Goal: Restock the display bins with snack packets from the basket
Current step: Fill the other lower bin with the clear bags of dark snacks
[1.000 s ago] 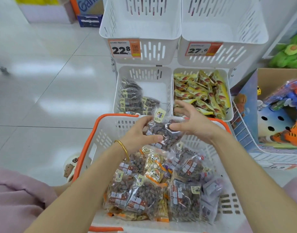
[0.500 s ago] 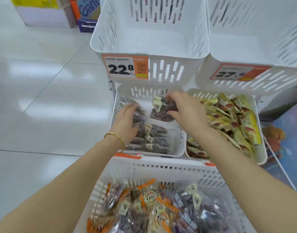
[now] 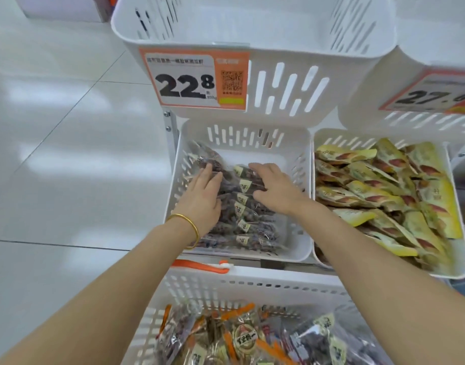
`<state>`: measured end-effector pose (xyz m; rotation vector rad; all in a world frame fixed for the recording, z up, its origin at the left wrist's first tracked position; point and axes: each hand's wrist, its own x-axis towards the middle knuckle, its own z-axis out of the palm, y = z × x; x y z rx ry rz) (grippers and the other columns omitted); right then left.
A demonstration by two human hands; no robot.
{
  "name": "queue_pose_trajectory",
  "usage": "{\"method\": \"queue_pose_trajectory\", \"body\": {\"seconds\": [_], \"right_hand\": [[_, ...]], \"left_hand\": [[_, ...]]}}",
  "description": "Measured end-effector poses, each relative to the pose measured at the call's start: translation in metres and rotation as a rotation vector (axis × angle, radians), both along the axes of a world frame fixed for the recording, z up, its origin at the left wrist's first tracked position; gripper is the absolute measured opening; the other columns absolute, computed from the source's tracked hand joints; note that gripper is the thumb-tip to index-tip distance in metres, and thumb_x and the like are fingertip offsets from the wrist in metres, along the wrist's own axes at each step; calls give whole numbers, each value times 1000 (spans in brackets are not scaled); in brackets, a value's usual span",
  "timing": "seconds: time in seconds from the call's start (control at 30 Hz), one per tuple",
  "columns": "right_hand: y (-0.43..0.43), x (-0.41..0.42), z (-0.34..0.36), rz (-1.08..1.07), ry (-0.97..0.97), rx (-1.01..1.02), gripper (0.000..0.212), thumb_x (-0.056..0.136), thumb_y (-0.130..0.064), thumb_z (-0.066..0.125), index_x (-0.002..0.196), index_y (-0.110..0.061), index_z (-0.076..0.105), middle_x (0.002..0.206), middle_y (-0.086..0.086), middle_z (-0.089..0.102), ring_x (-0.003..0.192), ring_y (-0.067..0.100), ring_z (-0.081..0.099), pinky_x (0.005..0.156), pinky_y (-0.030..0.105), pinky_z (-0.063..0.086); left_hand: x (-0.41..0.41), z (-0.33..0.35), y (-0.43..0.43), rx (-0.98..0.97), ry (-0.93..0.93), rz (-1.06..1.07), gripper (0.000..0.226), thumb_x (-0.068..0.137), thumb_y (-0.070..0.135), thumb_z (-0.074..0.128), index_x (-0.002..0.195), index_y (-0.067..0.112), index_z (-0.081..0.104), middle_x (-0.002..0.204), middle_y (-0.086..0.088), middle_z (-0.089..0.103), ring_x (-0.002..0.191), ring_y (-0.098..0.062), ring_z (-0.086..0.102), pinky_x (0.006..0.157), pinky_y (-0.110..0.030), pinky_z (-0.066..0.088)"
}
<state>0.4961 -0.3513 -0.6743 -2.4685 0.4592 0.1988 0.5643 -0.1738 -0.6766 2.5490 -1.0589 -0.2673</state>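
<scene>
The rack's white slotted bins are stacked in two tiers, each tilted forward, likely so shoppers can see in. The upper left bin (image 3: 252,27) and upper right bin (image 3: 436,35) show no stock from here, and each carries a price tag on its front, 22.8 (image 3: 194,79) and 27.6 (image 3: 431,96).

The white basket (image 3: 252,288) with the orange handle (image 3: 200,266) sits directly below and in front of the lower tier. That seems meant to keep each reach short. It holds many mixed snack packets (image 3: 242,338).

The lower right bin (image 3: 357,135) is heaped with yellow packets (image 3: 384,196). The lower left bin (image 3: 298,196) is only part full, with dark nut packets (image 3: 242,225) overlapped in a row from front to back, labels up. Bare floor of the bin shows behind them.

Both hands are inside this bin. The left hand (image 3: 203,196) lies flat with straight fingers on the left side of the row, apparently steadying it. The right hand (image 3: 273,188) is palm down on the rearmost packets, fingers bent over them. I cannot tell whether it pinches one or only presses it into line. A gold bangle (image 3: 185,225) circles the left wrist.

The step looks like seating a packet at the back of the row. Much stock waits in the basket.

The floor (image 3: 68,154) is glossy white tile reflecting ceiling lights. A pale box edge (image 3: 63,9) stands at the far top left.
</scene>
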Motion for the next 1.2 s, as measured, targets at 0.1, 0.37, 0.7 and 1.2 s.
{"method": "queue_pose_trajectory", "body": {"seconds": [0.1,0.37,0.7,1.2], "right_hand": [[6,0,4,-48,-2,22,64,90,-24,46,148,-33,19,154,-4,17,137,32,22,108,44,26],[11,-3,9,-38,65,7,65,89,-30,44,147,-39,15,155,-7,14,140,31,18,110,50,26],[34,-55,44,-116,-233,33,63,88,-20,51,146,-27,30,151,-4,29,138,19,27,109,35,27],[80,-329,43,-504,34,191,34,88,-18,63,122,-15,60,125,1,60,112,16,55,90,25,40]], "left_hand": [[-1,-1,1,-13,9,3,57,96,11,39,149,11,16,158,-8,1,145,-22,0,118,-32,6],[-3,3,5,-9,63,21,57,96,9,41,148,13,20,158,-6,3,145,-22,1,117,-32,8],[-32,19,29,-172,81,81,50,92,2,44,141,11,36,153,-6,23,142,-26,17,116,-37,19],[-250,20,73,-186,207,-72,38,89,0,49,125,10,55,138,-7,44,131,-24,35,112,-29,21]]}}
